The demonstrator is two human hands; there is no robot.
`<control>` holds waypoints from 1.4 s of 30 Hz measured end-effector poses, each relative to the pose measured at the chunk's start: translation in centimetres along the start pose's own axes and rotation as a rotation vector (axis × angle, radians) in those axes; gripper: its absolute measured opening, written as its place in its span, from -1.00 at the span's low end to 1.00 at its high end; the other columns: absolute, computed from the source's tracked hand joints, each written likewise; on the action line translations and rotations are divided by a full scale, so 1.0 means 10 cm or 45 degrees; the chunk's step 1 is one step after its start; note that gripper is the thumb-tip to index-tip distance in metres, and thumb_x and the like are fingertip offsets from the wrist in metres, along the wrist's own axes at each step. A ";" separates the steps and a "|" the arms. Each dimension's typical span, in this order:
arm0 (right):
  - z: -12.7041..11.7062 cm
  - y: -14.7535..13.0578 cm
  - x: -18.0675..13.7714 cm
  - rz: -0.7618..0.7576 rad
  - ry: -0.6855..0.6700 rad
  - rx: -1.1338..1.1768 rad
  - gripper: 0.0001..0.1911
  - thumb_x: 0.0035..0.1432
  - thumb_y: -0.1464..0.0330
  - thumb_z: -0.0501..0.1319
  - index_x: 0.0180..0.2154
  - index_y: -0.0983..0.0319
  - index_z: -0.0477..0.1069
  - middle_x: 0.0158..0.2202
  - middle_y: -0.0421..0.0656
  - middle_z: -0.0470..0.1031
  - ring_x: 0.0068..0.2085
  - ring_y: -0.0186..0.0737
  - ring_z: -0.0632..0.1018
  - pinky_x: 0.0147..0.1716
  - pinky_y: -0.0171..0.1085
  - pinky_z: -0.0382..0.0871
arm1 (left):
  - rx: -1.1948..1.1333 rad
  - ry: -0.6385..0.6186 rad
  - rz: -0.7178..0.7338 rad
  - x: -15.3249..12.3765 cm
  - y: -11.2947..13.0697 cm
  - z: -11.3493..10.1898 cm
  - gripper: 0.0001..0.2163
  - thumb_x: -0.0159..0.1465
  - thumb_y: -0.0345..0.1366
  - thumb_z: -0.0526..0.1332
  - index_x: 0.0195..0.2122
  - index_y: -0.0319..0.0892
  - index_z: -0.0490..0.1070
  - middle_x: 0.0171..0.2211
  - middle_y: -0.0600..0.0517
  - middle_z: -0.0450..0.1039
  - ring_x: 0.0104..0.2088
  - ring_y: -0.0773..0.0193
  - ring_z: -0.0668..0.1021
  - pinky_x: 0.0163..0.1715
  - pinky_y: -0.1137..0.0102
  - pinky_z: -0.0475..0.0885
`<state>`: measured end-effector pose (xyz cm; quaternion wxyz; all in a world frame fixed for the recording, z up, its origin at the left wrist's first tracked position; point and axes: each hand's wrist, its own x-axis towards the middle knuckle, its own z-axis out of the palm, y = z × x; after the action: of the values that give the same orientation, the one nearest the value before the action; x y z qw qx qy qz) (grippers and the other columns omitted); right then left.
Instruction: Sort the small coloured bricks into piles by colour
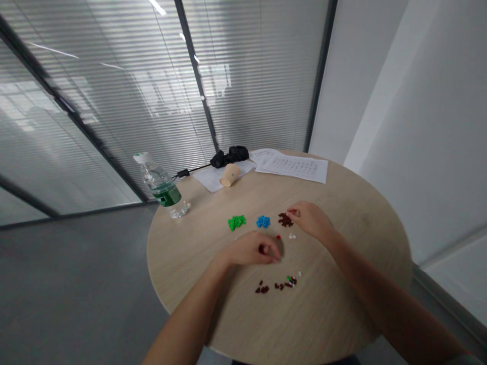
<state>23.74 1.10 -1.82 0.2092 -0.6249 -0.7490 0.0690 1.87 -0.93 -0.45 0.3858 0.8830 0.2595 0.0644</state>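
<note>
My left hand (254,249) rests on the round wooden table (342,314), fingers curled, with a small dark red piece showing inside them. My right hand (310,218) reaches to the dark red pile (284,219), its fingertips pinched together right beside it; what they pinch is too small to make out. A blue pile (263,221) and a green pile (236,222) lie in a row to the left of the red one. A single red piece (278,237) and white pieces (291,236) lie between my hands. Mixed loose pieces (277,285), mostly dark red, lie nearer me.
A water bottle (162,187) stands at the table's left edge. A paper cup (230,175) lies on its side on a white sheet (213,178), with printed papers (292,166) and a black bundle with a cable (230,155) at the back. Glass walls with blinds stand behind.
</note>
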 end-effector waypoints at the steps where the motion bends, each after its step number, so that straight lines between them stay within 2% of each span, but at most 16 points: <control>1: 0.00 0.00 0.00 0.000 0.000 0.004 -0.79 0.15 0.32 0.15 -0.31 0.23 0.54 -0.24 -0.02 0.56 -0.26 -0.14 0.52 -0.26 -0.26 0.29 | 0.001 -0.020 0.012 0.01 0.00 0.01 -0.87 0.14 -0.31 0.25 -0.31 -0.20 0.53 -0.61 0.16 0.28 -0.59 0.48 0.29 -0.58 0.55 0.14; 6: 0.00 -0.01 -0.01 -0.009 0.026 0.042 -0.79 0.15 0.33 0.14 -0.28 0.24 0.53 -0.23 -0.02 0.56 -0.26 -0.15 0.52 -0.25 -0.25 0.29 | 0.045 -0.019 0.043 0.01 0.02 0.02 -0.90 0.12 -0.32 0.27 -0.34 -0.18 0.54 -0.62 0.17 0.29 -0.60 0.48 0.29 -0.58 0.56 0.14; 11: 0.01 -0.02 0.00 -0.038 0.071 0.079 -0.79 0.15 0.34 0.14 -0.27 0.23 0.54 -0.26 -0.05 0.56 -0.30 -0.20 0.50 -0.27 -0.26 0.29 | 0.227 0.138 -0.122 -0.06 0.01 -0.11 -0.92 0.09 -0.39 0.25 -0.40 -0.16 0.53 -0.59 0.14 0.38 -0.58 0.46 0.33 -0.56 0.55 0.15; 14: 0.02 -0.05 0.00 -0.155 0.053 0.205 -0.80 0.14 0.34 0.15 -0.30 0.22 0.54 -0.31 -0.08 0.55 -0.35 -0.24 0.48 -0.32 -0.29 0.29 | 0.280 0.152 -0.154 -0.11 0.00 -0.17 -0.92 0.07 -0.38 0.25 -0.42 -0.14 0.54 -0.60 0.15 0.38 -0.59 0.46 0.33 -0.56 0.55 0.14; 17: 0.04 -0.11 -0.04 -0.335 -0.085 0.419 -0.82 0.12 0.33 0.18 -0.31 0.23 0.54 -0.38 -0.13 0.54 -0.40 -0.30 0.46 -0.40 -0.34 0.27 | 0.204 0.031 -0.105 -0.13 0.00 -0.15 -0.90 0.08 -0.34 0.27 -0.38 -0.14 0.56 -0.60 0.14 0.38 -0.59 0.46 0.32 -0.57 0.55 0.15; 21: 0.05 -0.24 -0.12 -0.504 -0.449 0.589 -0.85 0.05 0.41 0.20 -0.34 0.22 0.55 -0.41 -0.19 0.55 -0.42 -0.33 0.47 -0.42 -0.36 0.28 | -0.041 -0.265 -0.061 -0.11 0.02 -0.06 -0.86 0.05 -0.40 0.30 -0.34 -0.13 0.56 -0.58 0.14 0.42 -0.59 0.47 0.36 -0.56 0.56 0.21; 24: 0.03 -0.32 -0.18 -0.561 -0.577 0.583 -0.82 0.02 0.48 0.19 -0.35 0.22 0.57 -0.42 -0.19 0.57 -0.41 -0.32 0.49 -0.40 -0.35 0.28 | -0.108 -0.323 -0.014 -0.07 0.02 0.00 -0.84 0.03 -0.38 0.33 -0.33 -0.12 0.56 -0.56 0.14 0.43 -0.57 0.47 0.39 -0.55 0.57 0.24; 30: 0.00 -0.33 -0.17 -0.501 -0.452 0.582 -0.83 0.09 0.39 0.19 -0.31 0.22 0.56 -0.36 -0.15 0.57 -0.37 -0.29 0.50 -0.38 -0.34 0.30 | -0.092 -0.348 0.141 -0.02 0.04 0.08 -0.89 -0.01 -0.38 0.38 -0.42 -0.18 0.54 -0.57 0.12 0.43 -0.57 0.45 0.40 -0.57 0.54 0.24; 33: 0.02 -0.30 -0.16 -0.472 -0.402 0.569 -0.83 0.10 0.37 0.19 -0.30 0.22 0.55 -0.35 -0.15 0.57 -0.36 -0.28 0.50 -0.37 -0.33 0.30 | -0.050 -0.329 0.124 -0.01 0.07 0.10 -0.93 0.01 -0.41 0.36 -0.46 -0.17 0.54 -0.59 0.13 0.44 -0.60 0.46 0.39 -0.57 0.53 0.22; 39: 0.04 -0.31 -0.16 -0.478 -0.400 0.602 -0.84 0.09 0.39 0.19 -0.32 0.25 0.55 -0.38 -0.14 0.56 -0.38 -0.29 0.48 -0.39 -0.33 0.29 | -0.039 -0.405 0.067 0.00 0.10 0.09 -0.96 0.07 -0.42 0.30 -0.44 -0.19 0.53 -0.60 0.12 0.42 -0.59 0.45 0.39 -0.55 0.52 0.22; 41: 0.03 -0.30 -0.15 -0.408 -0.371 0.655 -0.84 0.09 0.37 0.19 -0.34 0.25 0.54 -0.40 -0.14 0.55 -0.40 -0.30 0.47 -0.42 -0.34 0.28 | -0.039 -0.317 0.042 -0.02 0.08 0.04 -0.95 0.09 -0.41 0.27 -0.43 -0.19 0.53 -0.58 0.12 0.42 -0.57 0.45 0.38 -0.54 0.52 0.21; 42: 0.02 -0.30 -0.14 -0.361 -0.351 0.694 -0.84 0.08 0.36 0.19 -0.35 0.25 0.54 -0.41 -0.15 0.54 -0.41 -0.31 0.46 -0.44 -0.34 0.27 | -0.037 -0.222 0.027 -0.03 0.07 0.00 -0.94 0.11 -0.39 0.26 -0.41 -0.19 0.53 -0.57 0.12 0.41 -0.57 0.45 0.37 -0.54 0.53 0.21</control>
<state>21.15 -0.90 -1.21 0.2729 -0.4201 -0.8038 0.3208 1.93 -1.51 0.05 0.4190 0.8823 0.2144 -0.0047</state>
